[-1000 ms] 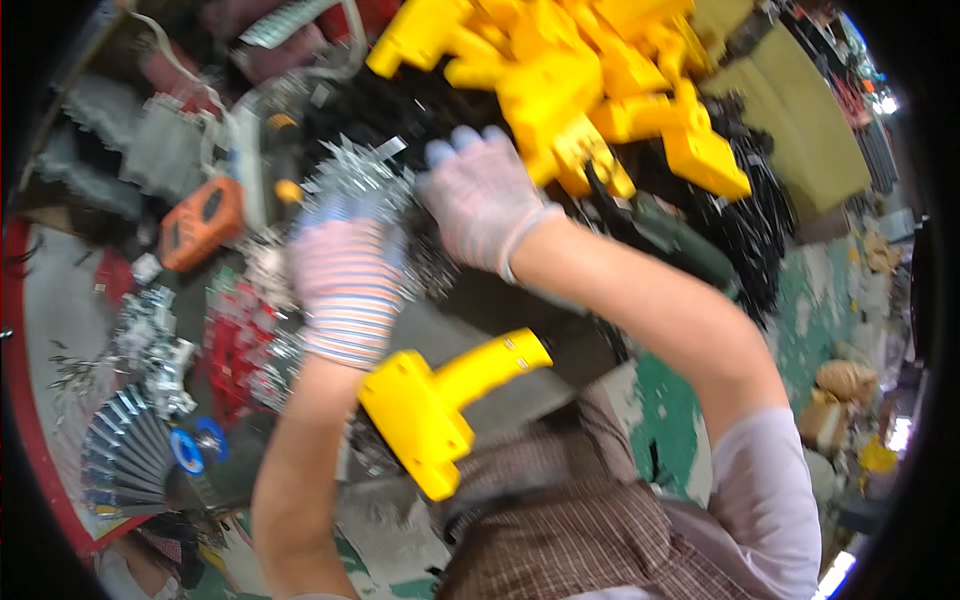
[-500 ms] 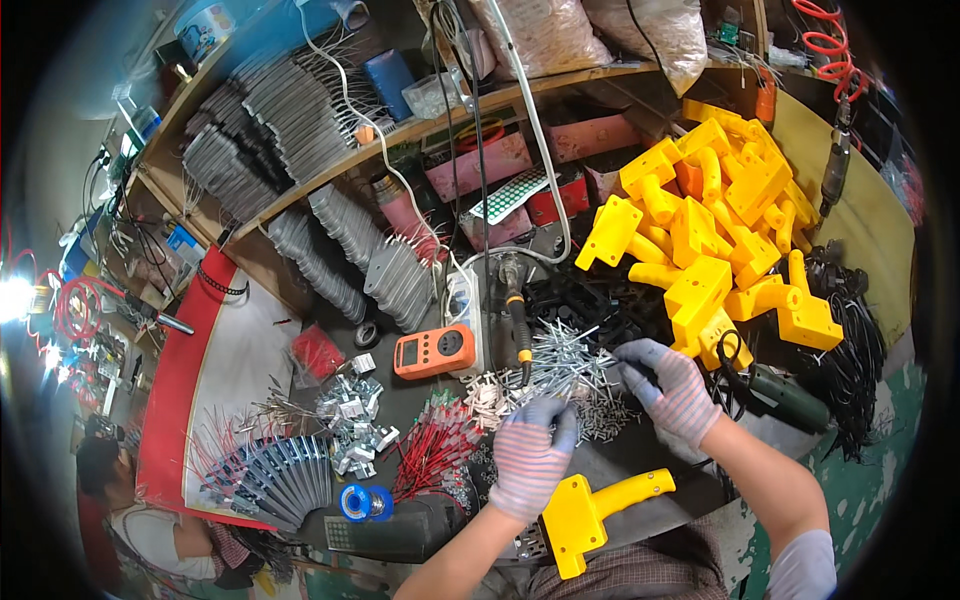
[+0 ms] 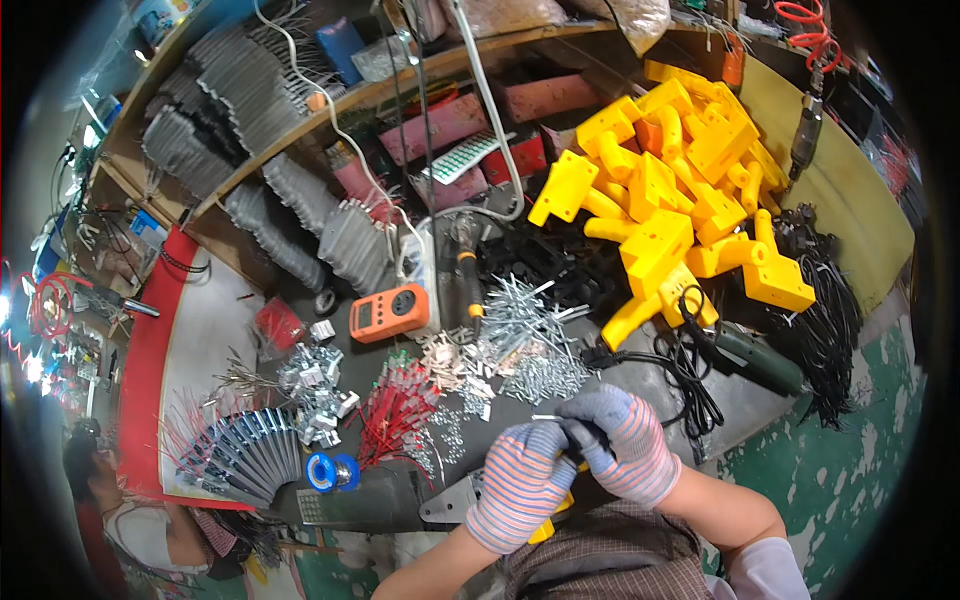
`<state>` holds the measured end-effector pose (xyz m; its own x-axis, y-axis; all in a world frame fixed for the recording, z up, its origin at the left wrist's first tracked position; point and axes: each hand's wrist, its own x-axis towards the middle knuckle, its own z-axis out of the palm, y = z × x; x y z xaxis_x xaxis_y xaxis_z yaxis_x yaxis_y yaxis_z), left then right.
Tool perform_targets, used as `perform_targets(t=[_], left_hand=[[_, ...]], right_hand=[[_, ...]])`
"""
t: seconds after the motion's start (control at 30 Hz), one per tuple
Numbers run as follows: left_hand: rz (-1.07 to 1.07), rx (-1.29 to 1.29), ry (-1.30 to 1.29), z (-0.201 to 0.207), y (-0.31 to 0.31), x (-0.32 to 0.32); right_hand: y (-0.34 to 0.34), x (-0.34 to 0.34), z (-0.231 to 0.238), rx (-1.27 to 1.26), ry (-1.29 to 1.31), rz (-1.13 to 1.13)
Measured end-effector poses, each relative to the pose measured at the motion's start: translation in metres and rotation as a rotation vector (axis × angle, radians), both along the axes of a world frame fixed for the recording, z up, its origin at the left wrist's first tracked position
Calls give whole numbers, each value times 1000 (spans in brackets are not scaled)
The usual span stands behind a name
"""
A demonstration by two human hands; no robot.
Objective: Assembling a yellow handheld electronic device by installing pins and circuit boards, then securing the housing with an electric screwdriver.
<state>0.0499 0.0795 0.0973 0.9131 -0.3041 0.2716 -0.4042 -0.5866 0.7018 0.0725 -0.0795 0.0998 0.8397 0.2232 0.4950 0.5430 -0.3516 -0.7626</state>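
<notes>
A green floor (image 3: pixel 850 460) with pale worn patches lies beyond the right edge of a crowded worktop (image 3: pixel 748 400), and a curved wooden shelf (image 3: pixel 250 165) rises along its back edge. On the shelf, stacked grey plates (image 3: pixel 240 90) stand at the left and a clear bag (image 3: pixel 640 20) of pale bits farther right. Pink boxes (image 3: pixel 435 128) sit beneath it; their insides are hard to make out. Toward the worktop's left edge, a small clear bag (image 3: pixel 280 325) holds red pieces, and a blue spool (image 3: pixel 333 472) lies near the front edge.

At the front edge, the left hand (image 3: pixel 520 485) and right hand (image 3: pixel 622 445), both in striped gloves, meet with fingers curled in, pinching a small dark piece (image 3: pixel 584 440) between them; a thin pale pin (image 3: pixel 545 417) juts out just above. A yellow casing (image 3: pixel 543 531) lies below the hands, mostly hidden.

Loose screws (image 3: pixel 520 320) spread just beyond the hands. Grey surface shows right of them, crossed by a black cord (image 3: pixel 690 375). Yellow casings (image 3: pixel 660 190) fill the back right, and black cables (image 3: pixel 825 300) hang over the right edge.
</notes>
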Motion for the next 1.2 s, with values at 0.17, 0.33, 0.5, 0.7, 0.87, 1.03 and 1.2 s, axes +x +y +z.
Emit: perform_targets(t=[0.17, 0.33, 0.5, 0.7, 0.87, 1.03, 1.2], left_hand=[[145, -508, 468, -9, 9, -13], [96, -787, 617, -8, 14, 8], [56, -924, 632, -14, 23, 19], [76, -885, 593, -24, 24, 22], [190, -942, 606, -19, 34, 23], [148, -647, 403, -25, 30, 30], [110, -621, 414, -22, 26, 34]], right_hand=[[-15, 5, 8, 175, 156, -103], [-37, 2, -8, 236, 448, -40], [-52, -23, -14, 560, 705, 129], [-67, -55, -26, 125, 474, -47], [-85, -87, -56, 214, 822, 28], [-74, -79, -69, -591, 2, -70], [-49, -73, -53, -864, 71, 20]])
